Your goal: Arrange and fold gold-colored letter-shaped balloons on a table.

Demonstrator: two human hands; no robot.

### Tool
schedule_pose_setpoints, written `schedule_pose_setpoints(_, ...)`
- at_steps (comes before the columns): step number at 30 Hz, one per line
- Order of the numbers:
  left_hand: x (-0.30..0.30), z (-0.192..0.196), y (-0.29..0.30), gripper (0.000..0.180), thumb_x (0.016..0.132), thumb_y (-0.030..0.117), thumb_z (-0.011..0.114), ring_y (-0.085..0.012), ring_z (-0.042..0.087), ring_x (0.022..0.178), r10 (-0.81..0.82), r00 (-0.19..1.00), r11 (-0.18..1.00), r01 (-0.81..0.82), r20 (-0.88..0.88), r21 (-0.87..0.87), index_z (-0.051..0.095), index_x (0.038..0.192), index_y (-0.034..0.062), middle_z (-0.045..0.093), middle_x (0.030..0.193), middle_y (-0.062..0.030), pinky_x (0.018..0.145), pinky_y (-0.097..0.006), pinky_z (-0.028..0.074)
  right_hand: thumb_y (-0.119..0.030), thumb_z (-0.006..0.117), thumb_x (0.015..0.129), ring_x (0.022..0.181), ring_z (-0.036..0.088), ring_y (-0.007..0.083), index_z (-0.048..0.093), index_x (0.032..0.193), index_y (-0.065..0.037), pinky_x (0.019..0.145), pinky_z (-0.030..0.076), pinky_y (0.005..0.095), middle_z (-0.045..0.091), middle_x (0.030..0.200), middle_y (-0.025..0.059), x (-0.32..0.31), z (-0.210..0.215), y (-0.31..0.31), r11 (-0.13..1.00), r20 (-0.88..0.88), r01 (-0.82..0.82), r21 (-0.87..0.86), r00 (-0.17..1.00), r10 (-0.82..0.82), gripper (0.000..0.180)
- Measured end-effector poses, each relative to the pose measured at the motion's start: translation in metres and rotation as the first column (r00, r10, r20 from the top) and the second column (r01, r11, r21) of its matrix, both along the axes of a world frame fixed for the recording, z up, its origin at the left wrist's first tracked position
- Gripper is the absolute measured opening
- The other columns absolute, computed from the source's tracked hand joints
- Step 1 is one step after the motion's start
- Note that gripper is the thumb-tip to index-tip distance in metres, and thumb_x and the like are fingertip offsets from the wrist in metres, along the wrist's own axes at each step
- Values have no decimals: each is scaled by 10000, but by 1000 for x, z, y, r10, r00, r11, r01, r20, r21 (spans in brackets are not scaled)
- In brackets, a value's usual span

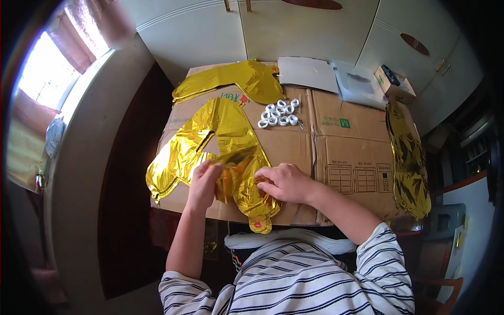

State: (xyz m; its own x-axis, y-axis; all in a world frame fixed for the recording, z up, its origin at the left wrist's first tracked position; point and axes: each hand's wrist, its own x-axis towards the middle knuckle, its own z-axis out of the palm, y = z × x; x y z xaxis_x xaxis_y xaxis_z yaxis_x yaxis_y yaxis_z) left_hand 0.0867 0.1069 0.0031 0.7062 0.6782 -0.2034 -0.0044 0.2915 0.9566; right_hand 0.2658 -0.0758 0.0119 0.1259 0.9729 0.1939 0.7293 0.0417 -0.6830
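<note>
A flat, uninflated gold foil balloon [233, 123] with a bent, arch-like outline lies in front of me, its lower tab hanging at the cardboard's near edge. My left hand [203, 181] is closed on a folded-up flap of the foil, thumb on top. My right hand [286, 182] has its fingers curled in on the foil at the balloon's right side; the fingertips are partly hidden. Beyond it lies a second flat gold balloon [231, 81]. Several small white rings [281, 113], like coils of ribbon, are grouped to its right.
The work surface is flattened brown cardboard [346, 147]. A gold foil strip [407, 157] hangs over its right edge. At the back are a grey-white sheet [307, 73], a clear plastic packet [359, 84] and a small open box [396, 84]. White cabinets [310, 31] stand behind.
</note>
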Motion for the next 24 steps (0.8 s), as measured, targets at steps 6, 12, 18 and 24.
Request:
schedule_pose_setpoints(6,-18,10,16,55,907,80,569,-130,624,718,358,920,925,-326,158,-192,592,906,30,633,877,-53,641,-263,543,-311,646,878,803,688,373,641,1043,-47,749,542,485,698,821,182,-11,-5,17,992,193,65,-106,980,-43,311)
schedule_pose_setpoints(12,-28,1,29,35,911,75,575,-94,572,712,375,888,925,-344,264,-160,593,905,46,601,828,-14,659,-244,513,-344,656,871,785,681,322,661,898,-49,801,490,456,688,798,141,-9,4,40,976,376,137,-169,924,-65,297)
schedule_pose_setpoints(18,-24,-4,25,90,910,37,580,-82,597,783,323,902,946,-295,286,-137,604,997,29,635,881,-23,697,-233,512,-325,693,842,1034,535,270,672,917,-73,907,411,409,582,1006,101,15,-16,95,985,538,128,113,826,-169,264)
schedule_pose_setpoints(24,-14,31,53,131,924,56,583,-46,575,648,309,927,949,-316,214,0,611,1047,22,631,827,-6,521,-166,445,-335,694,842,1029,538,274,623,1024,-42,928,411,414,580,1039,106,28,-38,109,975,535,148,164,817,-214,352)
